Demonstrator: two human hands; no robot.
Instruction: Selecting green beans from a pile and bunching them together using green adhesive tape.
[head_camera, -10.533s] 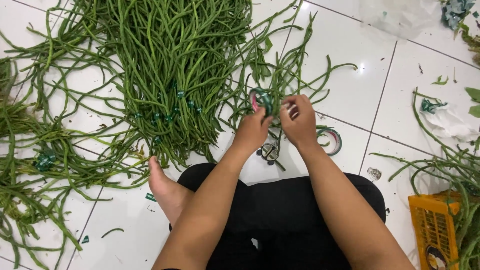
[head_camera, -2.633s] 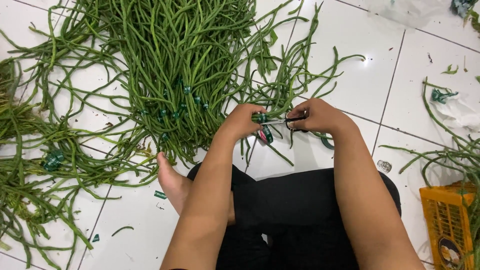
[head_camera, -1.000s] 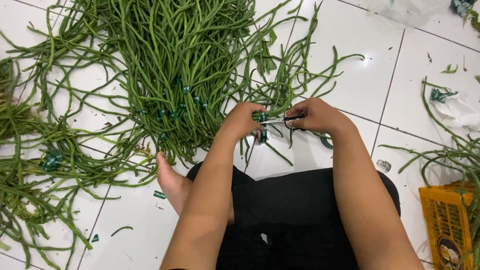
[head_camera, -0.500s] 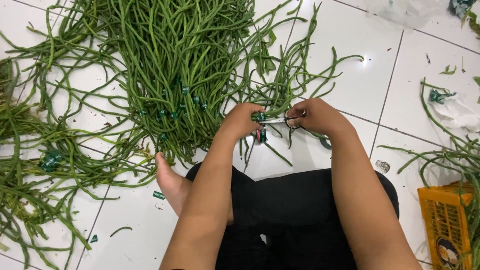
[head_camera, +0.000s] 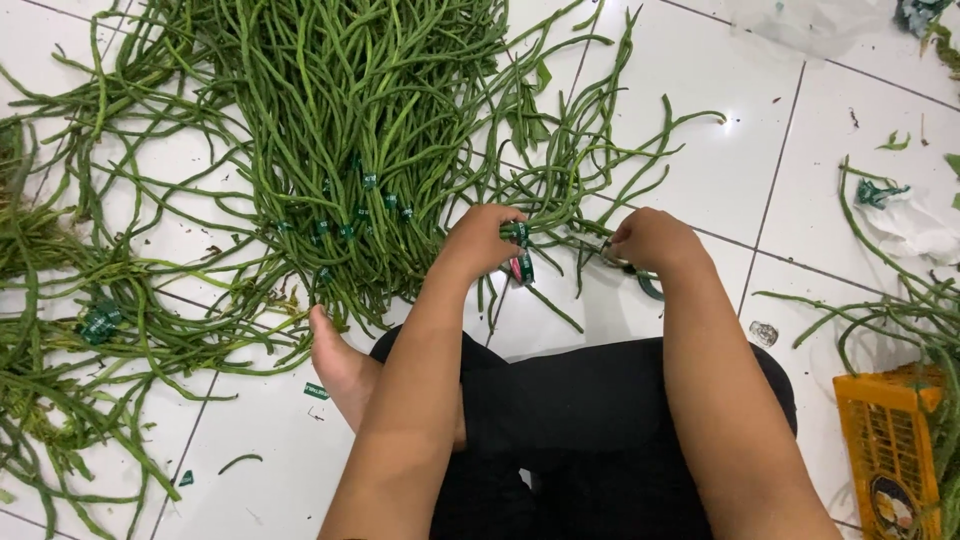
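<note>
Left hand (head_camera: 487, 240) pinches limp, light bean bundle (head_camera: 560, 205) at its taped end; right hand (head_camera: 650, 240) closed around tape (head_camera: 640, 275) on floor (head_camera: 700, 160).

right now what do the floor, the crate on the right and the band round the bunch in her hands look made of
Floor: likely glazed ceramic tile, white and glossy, with grout lines and a light glare. Crate: looks like moulded plastic, orange-yellow with a lattice wall. Band on the bunch held by the left hand: probably thin green tape, too small to be sure.
</note>
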